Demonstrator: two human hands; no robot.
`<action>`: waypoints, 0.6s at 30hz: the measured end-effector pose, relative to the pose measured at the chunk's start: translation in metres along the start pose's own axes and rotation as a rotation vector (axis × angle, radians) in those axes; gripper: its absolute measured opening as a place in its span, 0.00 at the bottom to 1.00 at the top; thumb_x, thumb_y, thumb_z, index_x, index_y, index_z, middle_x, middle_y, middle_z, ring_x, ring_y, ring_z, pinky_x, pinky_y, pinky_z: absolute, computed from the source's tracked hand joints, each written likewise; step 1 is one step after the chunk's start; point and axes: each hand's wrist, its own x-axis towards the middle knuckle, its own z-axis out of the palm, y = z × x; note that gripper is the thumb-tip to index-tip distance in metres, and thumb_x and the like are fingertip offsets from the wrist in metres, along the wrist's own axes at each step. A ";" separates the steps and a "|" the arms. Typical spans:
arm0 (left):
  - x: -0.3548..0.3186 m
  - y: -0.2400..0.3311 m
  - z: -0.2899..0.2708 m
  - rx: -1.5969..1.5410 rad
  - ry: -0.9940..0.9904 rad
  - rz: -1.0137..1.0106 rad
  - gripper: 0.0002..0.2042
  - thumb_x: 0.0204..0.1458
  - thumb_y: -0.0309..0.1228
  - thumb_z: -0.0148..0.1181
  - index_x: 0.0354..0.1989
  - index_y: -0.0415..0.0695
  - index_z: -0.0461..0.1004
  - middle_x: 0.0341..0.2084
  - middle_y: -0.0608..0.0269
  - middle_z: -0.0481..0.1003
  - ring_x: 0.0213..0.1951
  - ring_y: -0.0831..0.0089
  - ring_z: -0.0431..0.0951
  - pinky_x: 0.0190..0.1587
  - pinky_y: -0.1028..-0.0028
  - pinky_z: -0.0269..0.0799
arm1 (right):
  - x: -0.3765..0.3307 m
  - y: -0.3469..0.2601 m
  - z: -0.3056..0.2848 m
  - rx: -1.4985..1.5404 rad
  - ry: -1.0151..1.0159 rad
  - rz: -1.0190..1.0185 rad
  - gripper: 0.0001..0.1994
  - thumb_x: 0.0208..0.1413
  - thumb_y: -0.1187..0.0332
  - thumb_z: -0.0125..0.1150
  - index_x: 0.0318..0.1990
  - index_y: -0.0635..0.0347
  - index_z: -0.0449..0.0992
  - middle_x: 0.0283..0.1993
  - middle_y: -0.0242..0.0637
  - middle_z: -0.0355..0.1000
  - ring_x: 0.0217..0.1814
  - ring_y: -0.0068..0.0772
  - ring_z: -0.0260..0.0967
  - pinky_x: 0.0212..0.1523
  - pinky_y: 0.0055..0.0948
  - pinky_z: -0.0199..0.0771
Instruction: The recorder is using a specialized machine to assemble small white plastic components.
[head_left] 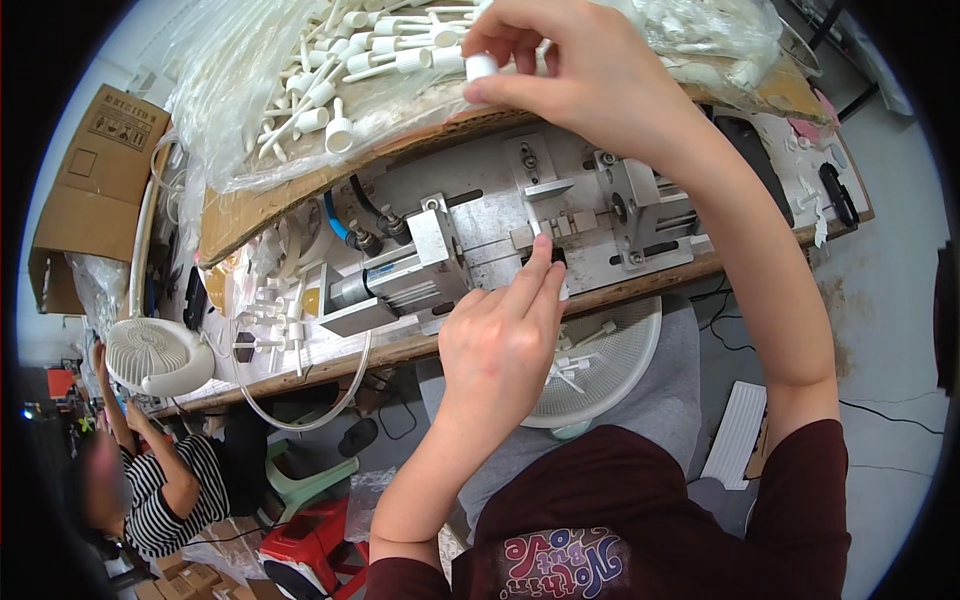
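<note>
My left hand (500,335) reaches to the front of a grey metal fixture (560,215) on the workbench, its fingertips pinching a small white piece at the fixture's middle slot. My right hand (570,70) is raised over a pile of white plastic pump nozzles (350,70) on clear plastic sheeting and pinches one small white cap (481,66) between thumb and fingers. A grey pneumatic cylinder (395,285) sits on the left of the fixture.
A white basket (630,370) holding several white parts rests on my lap. A small white fan (155,355) and a cardboard box (95,180) stand at the left. A person in a striped shirt (165,495) sits lower left beside a green stool (310,480).
</note>
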 end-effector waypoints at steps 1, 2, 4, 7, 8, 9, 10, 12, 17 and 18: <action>-0.001 0.000 0.000 0.002 -0.004 -0.012 0.13 0.44 0.26 0.71 0.40 0.43 0.82 0.49 0.65 0.81 0.20 0.69 0.74 0.27 0.75 0.72 | -0.012 -0.005 0.002 -0.007 0.016 -0.036 0.12 0.52 0.69 0.69 0.42 0.65 0.79 0.36 0.38 0.76 0.37 0.28 0.72 0.36 0.26 0.72; -0.002 -0.001 0.000 0.003 -0.009 -0.024 0.13 0.43 0.27 0.71 0.40 0.43 0.82 0.49 0.66 0.81 0.19 0.69 0.74 0.27 0.74 0.72 | -0.023 -0.011 0.003 -0.014 0.033 -0.073 0.11 0.52 0.71 0.70 0.43 0.62 0.79 0.37 0.30 0.75 0.34 0.17 0.70 0.31 0.19 0.70; -0.002 -0.002 -0.002 0.018 -0.016 -0.006 0.14 0.43 0.27 0.72 0.41 0.43 0.82 0.48 0.64 0.81 0.20 0.70 0.75 0.27 0.75 0.73 | -0.051 -0.017 0.007 0.050 0.072 -0.077 0.12 0.49 0.73 0.70 0.42 0.62 0.79 0.38 0.33 0.75 0.36 0.19 0.71 0.33 0.21 0.71; 0.001 -0.006 -0.014 -0.146 -0.036 -0.050 0.15 0.43 0.28 0.74 0.42 0.42 0.82 0.46 0.61 0.81 0.23 0.72 0.78 0.28 0.76 0.75 | -0.092 -0.022 0.012 -0.091 0.144 -0.157 0.14 0.45 0.76 0.71 0.41 0.62 0.80 0.43 0.37 0.74 0.41 0.29 0.74 0.38 0.26 0.75; 0.003 -0.010 -0.022 -0.230 -0.043 -0.078 0.16 0.43 0.28 0.74 0.42 0.42 0.82 0.45 0.59 0.81 0.24 0.73 0.79 0.28 0.76 0.75 | -0.106 -0.025 0.013 -0.127 0.139 -0.153 0.14 0.44 0.77 0.71 0.41 0.63 0.79 0.46 0.40 0.74 0.45 0.36 0.75 0.42 0.30 0.76; 0.006 -0.016 -0.028 -0.284 0.051 -0.075 0.18 0.43 0.28 0.76 0.44 0.41 0.82 0.43 0.56 0.82 0.28 0.76 0.81 0.30 0.76 0.77 | -0.118 -0.030 0.016 -0.130 0.136 -0.153 0.14 0.44 0.78 0.69 0.41 0.63 0.77 0.48 0.41 0.73 0.42 0.40 0.75 0.41 0.34 0.77; 0.014 -0.023 -0.038 -0.279 0.154 -0.079 0.17 0.44 0.26 0.75 0.45 0.42 0.82 0.42 0.57 0.82 0.29 0.76 0.80 0.30 0.77 0.76 | -0.129 -0.029 0.019 -0.197 0.128 -0.165 0.14 0.45 0.77 0.69 0.41 0.64 0.77 0.50 0.42 0.74 0.42 0.40 0.76 0.41 0.35 0.77; 0.033 -0.041 -0.060 -0.154 0.336 -0.090 0.16 0.46 0.23 0.73 0.46 0.43 0.82 0.37 0.60 0.83 0.30 0.77 0.79 0.35 0.79 0.73 | -0.147 -0.029 0.026 -0.296 0.096 -0.180 0.13 0.45 0.77 0.67 0.41 0.65 0.77 0.52 0.45 0.75 0.42 0.38 0.76 0.41 0.35 0.76; 0.074 -0.090 -0.080 0.210 0.399 -0.142 0.16 0.47 0.34 0.72 0.45 0.42 0.83 0.37 0.57 0.81 0.37 0.66 0.80 0.40 0.69 0.74 | -0.159 -0.027 0.045 -0.437 0.003 -0.201 0.12 0.44 0.75 0.61 0.39 0.67 0.76 0.54 0.50 0.76 0.36 0.30 0.76 0.36 0.29 0.72; 0.079 -0.095 -0.080 0.167 0.323 -0.217 0.17 0.47 0.34 0.72 0.45 0.42 0.82 0.36 0.57 0.81 0.36 0.66 0.80 0.40 0.69 0.74 | -0.158 -0.025 0.053 -0.472 0.032 -0.221 0.11 0.43 0.74 0.60 0.36 0.65 0.75 0.53 0.51 0.76 0.28 0.24 0.72 0.33 0.24 0.67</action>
